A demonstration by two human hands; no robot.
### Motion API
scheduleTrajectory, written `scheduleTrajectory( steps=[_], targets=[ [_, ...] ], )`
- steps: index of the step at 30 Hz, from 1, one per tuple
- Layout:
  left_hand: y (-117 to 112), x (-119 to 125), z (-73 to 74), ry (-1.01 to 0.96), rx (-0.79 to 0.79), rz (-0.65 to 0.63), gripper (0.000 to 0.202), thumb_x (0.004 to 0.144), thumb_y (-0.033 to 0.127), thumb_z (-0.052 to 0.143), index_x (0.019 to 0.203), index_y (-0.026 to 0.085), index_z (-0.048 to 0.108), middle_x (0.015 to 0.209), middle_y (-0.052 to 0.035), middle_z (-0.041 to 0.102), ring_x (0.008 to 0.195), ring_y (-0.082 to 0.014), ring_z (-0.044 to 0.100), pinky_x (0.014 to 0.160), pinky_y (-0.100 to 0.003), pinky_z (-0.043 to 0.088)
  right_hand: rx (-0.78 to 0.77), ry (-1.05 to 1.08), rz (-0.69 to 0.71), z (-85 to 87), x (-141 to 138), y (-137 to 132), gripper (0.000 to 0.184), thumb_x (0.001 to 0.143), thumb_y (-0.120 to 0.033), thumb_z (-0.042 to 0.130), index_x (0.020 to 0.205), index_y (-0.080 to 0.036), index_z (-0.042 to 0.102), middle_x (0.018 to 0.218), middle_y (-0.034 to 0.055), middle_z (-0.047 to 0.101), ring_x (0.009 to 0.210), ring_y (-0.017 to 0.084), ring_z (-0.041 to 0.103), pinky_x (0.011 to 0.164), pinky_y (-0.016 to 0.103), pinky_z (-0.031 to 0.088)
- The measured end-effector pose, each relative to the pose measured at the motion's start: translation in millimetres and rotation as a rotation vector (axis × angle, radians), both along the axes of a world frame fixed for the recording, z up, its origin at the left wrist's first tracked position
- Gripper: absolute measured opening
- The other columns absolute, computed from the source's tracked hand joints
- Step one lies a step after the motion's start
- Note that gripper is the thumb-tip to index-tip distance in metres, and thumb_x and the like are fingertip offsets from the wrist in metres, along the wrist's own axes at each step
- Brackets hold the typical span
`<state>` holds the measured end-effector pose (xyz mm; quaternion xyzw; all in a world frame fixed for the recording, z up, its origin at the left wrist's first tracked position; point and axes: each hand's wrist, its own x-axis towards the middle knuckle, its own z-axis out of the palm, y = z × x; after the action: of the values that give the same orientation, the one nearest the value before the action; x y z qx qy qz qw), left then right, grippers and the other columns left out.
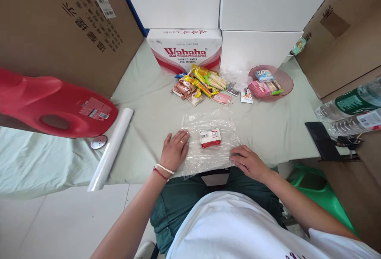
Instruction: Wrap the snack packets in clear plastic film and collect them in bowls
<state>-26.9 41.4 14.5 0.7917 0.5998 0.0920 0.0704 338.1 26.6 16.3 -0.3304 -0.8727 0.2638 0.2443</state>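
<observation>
A sheet of clear plastic wrap (195,159) lies spread and wrinkled on the cloth-covered table. On it sits a small red and white packaged snack (210,138). My left hand (175,149) rests flat on the wrap's left edge, fingers stretched out, with a ring and bracelets on. At the wrap's lower right edge is my right hand (246,160), its fingers extended and apart, touching the film. Neither hand touches the packet. Left of my left hand lies a white roll of wrap (114,145), slanted across the table's front edge.
Behind the wrap is a pile of packaged snacks (198,84), beside a pink bowl (287,86) holding several packets. A Wahaha box (184,52) stands at the back. A red jug (68,104) lies left; plastic bottles (357,100) and a black phone (321,140) lie right.
</observation>
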Motion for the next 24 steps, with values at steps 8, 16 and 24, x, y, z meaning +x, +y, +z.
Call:
scheduleTrajectory(
  steps=[8, 16, 24],
  targets=[
    [-15.7, -13.3, -6.4, 0.079, -0.014, -0.011, 0.078, 0.101, 0.062, 0.035, 0.164, 0.017, 0.031, 0.168, -0.0137, 0.034, 0.156, -0.0322, 0.034, 0.128, -0.061, 0.015, -0.426, 0.053, -0.048, 37.7, 7.4, 51.2, 0.037, 0.103, -0.050, 0.052, 0.098, -0.022, 0.075, 0.095, 0.0066, 0.073, 0.088, 0.021, 0.067, 0.083, 0.036, 0.055],
    [-17.4, -8.8, -2.2, 0.105, -0.034, -0.007, 0.080, 0.100, 0.063, 0.036, 0.166, 0.019, 0.026, 0.168, -0.0145, 0.034, 0.156, -0.0325, 0.034, 0.129, -0.060, 0.012, -0.433, 0.106, -0.347, 44.5, -23.6, 148.7, 0.038, 0.092, -0.053, 0.056, 0.090, -0.018, 0.073, 0.081, 0.0022, 0.070, 0.074, 0.017, 0.060, 0.072, 0.029, 0.048],
    [-17.2, -11.5, -2.8, 0.104, -0.052, -0.033, 0.095, 0.093, 0.075, 0.044, 0.167, 0.019, 0.023, 0.169, -0.0164, 0.031, 0.156, -0.0351, 0.033, 0.129, -0.061, 0.009, 0.076, -0.292, -0.489, 22.9, -59.4, 205.5, 0.045, 0.094, -0.025, 0.053, 0.136, -0.013, 0.066, 0.141, 0.0181, 0.061, 0.128, 0.032, 0.053, 0.112, 0.047, 0.041]
  ],
)
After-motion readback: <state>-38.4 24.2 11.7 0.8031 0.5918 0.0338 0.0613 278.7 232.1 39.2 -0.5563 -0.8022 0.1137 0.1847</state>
